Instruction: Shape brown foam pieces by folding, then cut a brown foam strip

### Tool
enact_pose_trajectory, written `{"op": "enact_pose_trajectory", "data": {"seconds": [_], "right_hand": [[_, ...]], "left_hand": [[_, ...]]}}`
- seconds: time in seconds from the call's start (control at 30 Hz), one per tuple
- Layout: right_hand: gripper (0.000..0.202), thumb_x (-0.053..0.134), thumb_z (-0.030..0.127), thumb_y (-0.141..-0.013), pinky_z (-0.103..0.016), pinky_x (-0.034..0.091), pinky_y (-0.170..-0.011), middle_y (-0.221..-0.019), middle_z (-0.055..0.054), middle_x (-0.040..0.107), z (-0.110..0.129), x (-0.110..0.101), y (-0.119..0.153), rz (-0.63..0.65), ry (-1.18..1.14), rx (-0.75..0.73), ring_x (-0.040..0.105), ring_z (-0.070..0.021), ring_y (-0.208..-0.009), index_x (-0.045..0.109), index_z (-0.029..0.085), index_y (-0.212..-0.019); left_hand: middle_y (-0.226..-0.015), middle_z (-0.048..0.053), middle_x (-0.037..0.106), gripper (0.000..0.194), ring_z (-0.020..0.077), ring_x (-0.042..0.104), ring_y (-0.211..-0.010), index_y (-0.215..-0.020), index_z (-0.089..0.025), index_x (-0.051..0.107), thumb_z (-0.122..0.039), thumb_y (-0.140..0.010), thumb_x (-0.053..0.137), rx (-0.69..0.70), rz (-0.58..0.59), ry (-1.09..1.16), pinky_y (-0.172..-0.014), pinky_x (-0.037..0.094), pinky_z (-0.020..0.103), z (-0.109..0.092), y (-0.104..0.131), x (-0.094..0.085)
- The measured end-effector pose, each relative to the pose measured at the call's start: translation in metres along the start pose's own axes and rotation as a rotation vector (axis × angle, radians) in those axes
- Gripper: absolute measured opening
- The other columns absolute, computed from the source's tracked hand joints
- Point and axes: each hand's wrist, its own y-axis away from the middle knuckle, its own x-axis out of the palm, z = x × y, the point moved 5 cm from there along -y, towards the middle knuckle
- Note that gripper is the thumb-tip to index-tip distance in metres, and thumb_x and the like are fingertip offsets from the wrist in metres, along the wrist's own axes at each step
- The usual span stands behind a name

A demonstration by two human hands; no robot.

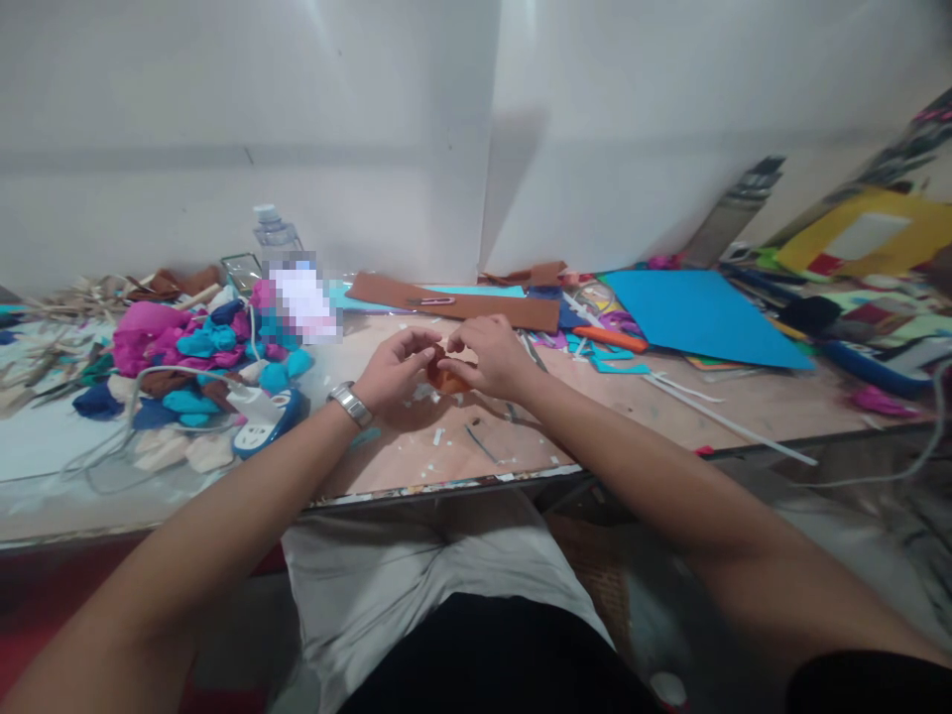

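My left hand (398, 375) and right hand (495, 357) are meeting over the middle of the table (402, 468), and between them I am holding one small brown piece (450, 382), partly hidden. The fingers of both hands are curling inward and seem to be pinching it with the thumbs; how hard they are pressing, I cannot tell. Good work here is, I judge, depending on a light, even pinch, the thumbs sharing the pressure so nothing is creasing or tearing.

Counting around me: one brown strip (506, 312) is lying just beyond my hands, carrying what seems one small pair of snips (431, 300). To the right, one orange tool (610, 339) and one large blue sheet (706, 317) are resting; nearer, one long white stick (744, 424) is slanting. To the left, one blue power strip (257, 436) is taking one white plug (253, 402), beside coloured bundles (215, 342) too jumbled for counting. Farther off, one clear bottle (275, 233) is standing at left, one tall flask (733, 213) at right.
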Motion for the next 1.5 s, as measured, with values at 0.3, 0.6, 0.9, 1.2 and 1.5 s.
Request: {"op": "enact_pose_trajectory", "data": {"seconds": [0.3, 0.6, 0.9, 1.2, 1.5], "right_hand": [[0.019, 0.06, 0.036, -0.098, -0.04, 0.028, -0.089, -0.097, -0.007, 0.073, 0.0042, -0.0031, 0.0002, 0.019, -0.023, 0.007, 0.059, -0.0244, -0.096, 0.066, 0.019, -0.092], [0.021, 0.06, 0.037, -0.098, -0.04, 0.028, -0.089, -0.095, -0.007, 0.072, 0.0052, -0.0051, 0.001, -0.002, -0.014, 0.023, 0.058, -0.0238, -0.094, 0.066, 0.019, -0.089], [0.024, 0.058, 0.04, -0.1, -0.04, 0.029, -0.089, -0.095, -0.007, 0.073, 0.0039, -0.0062, 0.0001, -0.005, -0.053, 0.039, 0.059, -0.0241, -0.094, 0.067, 0.019, -0.092], [0.019, 0.061, 0.035, -0.098, -0.038, 0.03, -0.088, -0.095, -0.006, 0.073, 0.0037, -0.0041, -0.0004, -0.01, -0.058, 0.025, 0.06, -0.0227, -0.092, 0.068, 0.02, -0.09], [0.016, 0.06, 0.033, -0.096, -0.039, 0.03, -0.09, -0.095, -0.006, 0.073, 0.001, -0.0015, 0.0004, 0.0, -0.084, 0.02, 0.061, -0.0235, -0.095, 0.067, 0.02, -0.093]], "left_hand": [[-0.101, 0.006, 0.073, 0.029, 0.0188, 0.067, -0.095, -0.101, -0.018, 0.07, -0.04, -0.084, 0.077, -0.005, -0.02, 0.029, -0.089, 0.053, 0.034, 0.0011, 0.0005, -0.0001], [-0.109, 0.01, 0.075, 0.036, 0.0215, 0.07, -0.1, -0.108, -0.016, 0.07, -0.043, -0.084, 0.079, 0.023, 0.027, -0.079, -0.09, 0.054, 0.036, 0.002, 0.0021, -0.0003], [-0.101, 0.008, 0.074, 0.038, 0.0195, 0.069, -0.09, -0.107, -0.017, 0.068, -0.046, -0.085, 0.077, 0.035, 0.013, -0.078, -0.081, 0.055, 0.032, -0.0001, 0.0023, 0.0008], [-0.092, 0.005, 0.07, 0.029, 0.0158, 0.067, -0.078, -0.1, -0.017, 0.066, -0.043, -0.089, 0.073, 0.077, 0.007, -0.086, -0.071, 0.054, 0.029, -0.0023, 0.0024, 0.0019], [-0.082, 0.001, 0.065, 0.023, 0.0124, 0.06, -0.065, -0.097, -0.018, 0.061, -0.037, -0.088, 0.071, 0.03, 0.03, -0.007, -0.065, 0.05, 0.028, 0.0016, 0.0004, 0.0015]]}}
